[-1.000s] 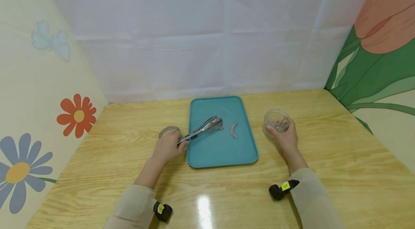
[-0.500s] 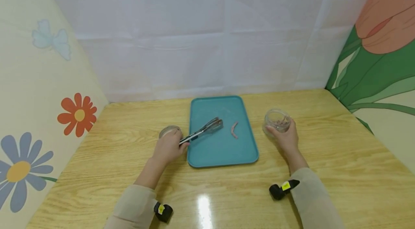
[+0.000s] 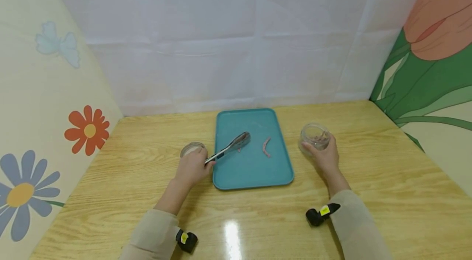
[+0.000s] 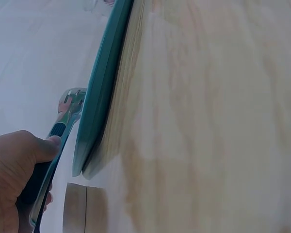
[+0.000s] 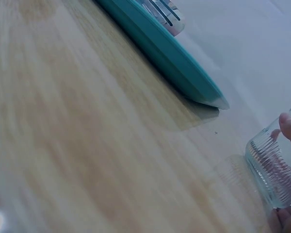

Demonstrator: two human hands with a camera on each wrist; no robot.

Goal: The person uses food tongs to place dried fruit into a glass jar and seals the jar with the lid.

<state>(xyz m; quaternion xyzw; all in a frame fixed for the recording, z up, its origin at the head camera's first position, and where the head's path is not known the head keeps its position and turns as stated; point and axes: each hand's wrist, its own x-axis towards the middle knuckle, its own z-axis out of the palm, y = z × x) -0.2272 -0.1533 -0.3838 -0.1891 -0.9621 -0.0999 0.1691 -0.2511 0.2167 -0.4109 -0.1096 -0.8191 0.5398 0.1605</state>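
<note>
A pair of metal tongs [image 3: 231, 145] reaches over a blue-green tray [image 3: 254, 174], its slotted head above the tray's middle; whether the head touches the tray, or grips anything, cannot be told. A small pink piece [image 3: 239, 150] shows just beside the head's lower edge. To its right, a curved pink strip [image 3: 264, 148] lies on the tray, apart from the tongs.

The person's left hand [image 3: 191, 166] is beside the tray's left edge, fingers and thumb clamped on the tongs' handle. A round glass container [image 3: 193, 145] sits just beyond this hand, partly hidden by it.

To the right of the tray, the right hand [image 3: 325, 154] has its fingers and thumb wrapped around the side of a clear glass jar [image 3: 309, 140], which stands upright and holds more thin pink pieces.

Everything rests on a light wood-grain table [image 3: 269, 219]. Both arms wear beige sleeves [image 3: 357, 219], each with a black device [image 3: 187, 241] bearing a yellow label. A creased white sheet [image 3: 221, 47] hangs behind; painted flowers [image 3: 89, 130] and a pale butterfly decorate the left wall, and a large pink tulip [image 3: 439, 26] the right.
</note>
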